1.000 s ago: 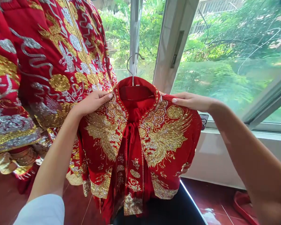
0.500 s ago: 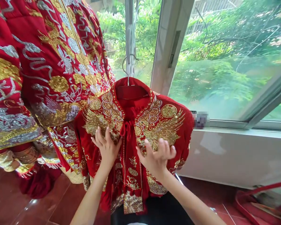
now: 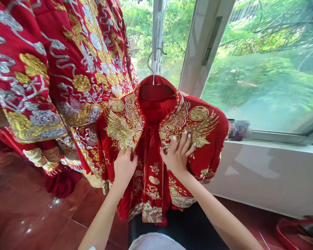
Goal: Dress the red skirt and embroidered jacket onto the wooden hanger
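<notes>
Two hands at the front of a red jacket [image 3: 169, 121], hanging on a hanger [image 3: 154, 93] by the window [image 3: 250, 90]. My left hand [image 3: 125, 164] is curled shut, pinching one front edge; my right [image 3: 177, 156] is spread over the gold stitching [image 3: 202, 133], gripping nothing, afaict. Looks like front-edge handling; next move calls for a gentle touch imo.

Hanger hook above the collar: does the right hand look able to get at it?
Likely yes: the right hand is open at the front of the red jacket, with nothing visible blocking the hanger hook.
</notes>
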Tool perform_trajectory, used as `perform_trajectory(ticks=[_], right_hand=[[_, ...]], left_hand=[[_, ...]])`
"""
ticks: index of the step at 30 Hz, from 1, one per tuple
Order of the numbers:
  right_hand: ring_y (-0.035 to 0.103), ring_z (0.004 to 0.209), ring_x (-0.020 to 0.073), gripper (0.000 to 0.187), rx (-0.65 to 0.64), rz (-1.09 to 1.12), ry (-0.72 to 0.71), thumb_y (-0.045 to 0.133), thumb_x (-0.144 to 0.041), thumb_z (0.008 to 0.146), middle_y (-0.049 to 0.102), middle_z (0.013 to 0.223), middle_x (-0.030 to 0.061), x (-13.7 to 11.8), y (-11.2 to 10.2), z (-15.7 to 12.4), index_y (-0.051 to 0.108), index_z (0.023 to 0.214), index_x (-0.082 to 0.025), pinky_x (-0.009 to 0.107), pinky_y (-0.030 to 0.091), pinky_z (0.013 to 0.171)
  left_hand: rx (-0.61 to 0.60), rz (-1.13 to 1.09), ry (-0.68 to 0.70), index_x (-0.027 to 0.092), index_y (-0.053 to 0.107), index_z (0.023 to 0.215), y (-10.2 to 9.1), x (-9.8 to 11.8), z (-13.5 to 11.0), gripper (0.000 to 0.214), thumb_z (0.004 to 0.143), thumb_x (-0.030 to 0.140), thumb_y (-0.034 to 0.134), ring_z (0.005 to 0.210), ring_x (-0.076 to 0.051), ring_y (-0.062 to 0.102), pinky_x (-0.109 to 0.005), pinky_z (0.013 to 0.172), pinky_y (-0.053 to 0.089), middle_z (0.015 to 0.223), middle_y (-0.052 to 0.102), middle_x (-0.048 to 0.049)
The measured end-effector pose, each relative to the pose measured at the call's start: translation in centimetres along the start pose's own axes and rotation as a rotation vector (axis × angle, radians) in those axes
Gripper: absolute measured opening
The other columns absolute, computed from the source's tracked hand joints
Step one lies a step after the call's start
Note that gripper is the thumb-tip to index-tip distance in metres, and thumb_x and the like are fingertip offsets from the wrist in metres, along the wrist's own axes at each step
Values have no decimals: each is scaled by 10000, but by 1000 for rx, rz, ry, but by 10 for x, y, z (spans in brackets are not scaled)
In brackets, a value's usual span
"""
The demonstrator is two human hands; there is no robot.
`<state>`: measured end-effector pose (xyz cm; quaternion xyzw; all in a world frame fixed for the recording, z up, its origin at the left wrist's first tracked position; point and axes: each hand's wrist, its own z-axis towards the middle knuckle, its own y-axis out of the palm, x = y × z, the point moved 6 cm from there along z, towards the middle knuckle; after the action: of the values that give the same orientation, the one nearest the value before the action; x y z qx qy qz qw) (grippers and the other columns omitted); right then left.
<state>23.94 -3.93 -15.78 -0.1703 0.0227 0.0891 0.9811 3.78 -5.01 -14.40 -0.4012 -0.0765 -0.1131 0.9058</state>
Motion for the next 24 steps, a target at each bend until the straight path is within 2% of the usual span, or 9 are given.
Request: perform_trajectory(ticks=[2, 4, 8, 11, 14, 17, 20, 22, 24], right_hand=[[323, 1368, 397, 620, -72, 106, 36, 491, -200, 824, 320, 1462, 312, 1, 17, -2, 278, 1394, -77, 613, 367, 985], [542, 1214, 301, 615, -110, 236, 45, 389, -139, 842, 471, 1372, 284, 2, 25, -6, 243, 1434, -57, 439, 499, 908], [698, 815, 194, 516, -86, 327, 88, 324, -164, 893, 669, 1146, 174, 8, 2, -12, 354, 1407, -123, 290, 555, 708], [657, 605, 164, 392, -38, 272, 129, 462, -236, 878, 720, 851, 80, 15, -29, -9, 482, 1261, -155, 256, 513, 578], [502, 417, 110, 405, -77, 416, 99, 536, -277, 860, 580, 567, -61, 22, -45, 2, 439, 1237, -165, 217, 422, 453], [394, 376, 93, 371, -125, 635, 26, 534, -274, 877, 460, 506, -113, 23, -54, 16, 405, 1216, -190, 215, 379, 427], [320, 365, 84, 188, -116, 759, 31, 496, -209, 887, 361, 489, -128, 17, -60, 28, 426, 1061, -222, 218, 332, 428], [328, 379, 68, 88, -108, 818, -7, 490, -186, 881, 390, 537, -103, 2, -63, 33, 415, 871, -233, 213, 325, 434], [381, 409, 56, 164, -87, 876, -76, 491, -180, 873, 455, 616, -70, -17, -67, 35, 372, 774, -232, 200, 341, 436]], left_hand=[[-72, -106, -15, 197, 606, 846, 5, 15, 4, 127, 840, 215, 481, 774, -210, 615, -298, 668, 433, 836, 665, -69], [-69, -194, -11, 199, 581, 756, 7, 30, 11, 132, 834, 211, 475, 747, -202, 610, -297, 686, 428, 772, 650, -62], [14, -302, -17, 207, 484, 636, 9, 45, 28, 159, 793, 180, 479, 678, -187, 570, -293, 648, 387, 675, 594, -45], [40, -337, -4, 217, 409, 598, 11, 45, 32, 188, 767, 177, 483, 619, -171, 525, -289, 609, 347, 620, 545, -26], [27, -362, 44, 223, 342, 577, 9, 43, 27, 225, 753, 191, 478, 563, -153, 469, -289, 582, 309, 571, 489, -8], [-13, -393, 74, 223, 302, 571, 6, 44, 21, 245, 749, 208, 470, 526, -140, 420, -291, 565, 270, 541, 449, 6], [-38, -423, 88, 221, 273, 566, 1, 53, 18, 262, 752, 224, 457, 508, -133, 378, -296, 557, 237, 522, 413, 14], [-48, -456, 97, 220, 274, 569, -2, 60, 17, 256, 752, 230, 451, 516, -133, 365, -300, 559, 222, 528, 402, 14], [-84, -532, 120, 216, 293, 569, -1, 68, 17, 246, 741, 250, 466, 526, -131, 359, -297, 552, 211, 538, 403, 14]])
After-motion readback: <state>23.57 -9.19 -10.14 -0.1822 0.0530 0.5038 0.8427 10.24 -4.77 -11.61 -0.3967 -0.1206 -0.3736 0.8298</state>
